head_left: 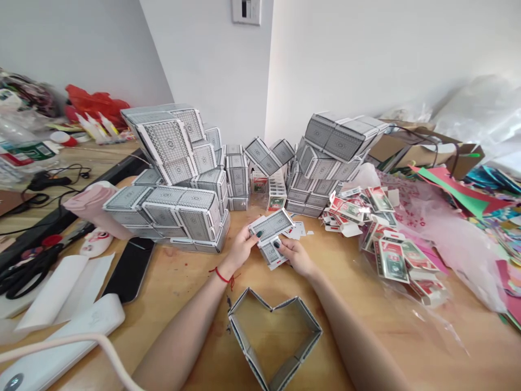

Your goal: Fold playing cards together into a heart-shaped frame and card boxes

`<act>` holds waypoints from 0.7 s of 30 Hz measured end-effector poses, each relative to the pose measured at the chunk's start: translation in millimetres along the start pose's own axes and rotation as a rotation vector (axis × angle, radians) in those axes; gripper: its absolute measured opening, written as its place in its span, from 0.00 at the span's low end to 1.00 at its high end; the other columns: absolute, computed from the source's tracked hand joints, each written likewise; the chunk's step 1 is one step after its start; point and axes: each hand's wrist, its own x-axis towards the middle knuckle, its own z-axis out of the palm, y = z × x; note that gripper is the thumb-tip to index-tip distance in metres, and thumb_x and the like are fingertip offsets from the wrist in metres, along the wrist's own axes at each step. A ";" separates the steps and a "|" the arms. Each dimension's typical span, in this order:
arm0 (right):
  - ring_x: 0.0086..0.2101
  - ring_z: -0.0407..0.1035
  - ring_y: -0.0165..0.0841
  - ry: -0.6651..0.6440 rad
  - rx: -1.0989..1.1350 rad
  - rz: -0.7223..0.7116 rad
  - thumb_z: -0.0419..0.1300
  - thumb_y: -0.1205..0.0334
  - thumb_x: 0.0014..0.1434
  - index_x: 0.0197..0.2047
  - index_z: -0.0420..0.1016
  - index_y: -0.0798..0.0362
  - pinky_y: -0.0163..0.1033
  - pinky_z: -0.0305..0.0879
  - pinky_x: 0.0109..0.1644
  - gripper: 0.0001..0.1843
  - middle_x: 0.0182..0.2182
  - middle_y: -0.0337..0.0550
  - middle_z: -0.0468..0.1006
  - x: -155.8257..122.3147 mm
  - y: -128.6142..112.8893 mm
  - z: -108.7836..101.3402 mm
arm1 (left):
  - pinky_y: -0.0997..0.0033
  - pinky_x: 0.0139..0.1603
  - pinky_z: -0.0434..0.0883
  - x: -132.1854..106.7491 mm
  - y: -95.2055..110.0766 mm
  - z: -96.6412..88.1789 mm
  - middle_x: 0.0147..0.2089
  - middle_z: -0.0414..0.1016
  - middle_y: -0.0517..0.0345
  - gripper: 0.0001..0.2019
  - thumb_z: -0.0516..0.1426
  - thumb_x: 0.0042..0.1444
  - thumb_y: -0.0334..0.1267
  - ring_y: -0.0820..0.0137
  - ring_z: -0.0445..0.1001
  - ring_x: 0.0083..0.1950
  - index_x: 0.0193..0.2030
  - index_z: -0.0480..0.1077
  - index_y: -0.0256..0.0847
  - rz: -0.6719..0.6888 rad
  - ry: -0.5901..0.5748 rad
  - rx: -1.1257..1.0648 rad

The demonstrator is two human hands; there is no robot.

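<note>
My left hand (241, 247) and my right hand (296, 253) meet over the middle of the wooden table (183, 293). Together they pinch a folded piece made of grey-backed playing cards (272, 227), the left thumb on its upper card, the right thumb on the lower part. A red string circles my left wrist. Just below my forearms lies a hollow heart-shaped frame (274, 332) built from folded cards. Behind my hands stand stacks of folded card blocks (179, 179) on the left and more such blocks (331, 152) on the right.
Loose folded cards (391, 239) lie on pink plastic at the right, beside coloured paper (459, 195). At the left are a dark phone (129, 269), black scissors (24, 271), white paper strips, cables, a pink cup (91, 203) and a red bag (95, 103).
</note>
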 end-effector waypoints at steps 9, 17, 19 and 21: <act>0.18 0.55 0.25 -0.022 -0.171 -0.033 0.52 0.38 0.52 0.23 0.62 0.53 0.32 0.51 0.23 0.25 0.16 0.35 0.64 0.7 4.9 4.6 | 0.71 0.35 0.65 0.3 -3.6 3.2 0.32 0.74 0.53 0.16 0.48 0.57 0.45 0.68 0.69 0.33 0.33 0.70 0.35 0.043 0.279 0.424; 0.17 0.55 0.25 -0.023 -0.092 -0.019 0.53 0.38 0.51 0.24 0.63 0.54 0.33 0.49 0.21 0.25 0.16 0.35 0.64 2.1 6.5 1.9 | 0.70 0.39 0.66 -0.4 -0.3 3.2 0.32 0.75 0.54 0.19 0.50 0.56 0.51 0.67 0.71 0.36 0.36 0.73 0.36 0.103 0.245 0.265; 0.17 0.54 0.25 -0.023 -0.086 -0.024 0.54 0.39 0.52 0.23 0.62 0.54 0.32 0.48 0.21 0.25 0.16 0.34 0.63 2.2 6.5 1.2 | 0.68 0.44 0.67 2.8 1.1 3.4 0.35 0.76 0.51 0.24 0.47 0.56 0.54 0.64 0.72 0.41 0.38 0.73 0.35 0.065 0.186 0.042; 0.17 0.54 0.24 -0.018 -0.093 -0.031 0.54 0.39 0.52 0.21 0.62 0.53 0.32 0.47 0.21 0.25 0.15 0.34 0.62 1.9 5.9 1.2 | 0.65 0.46 0.67 6.1 3.0 3.5 0.36 0.77 0.49 0.27 0.45 0.56 0.56 0.62 0.72 0.44 0.39 0.74 0.34 -0.002 0.125 -0.178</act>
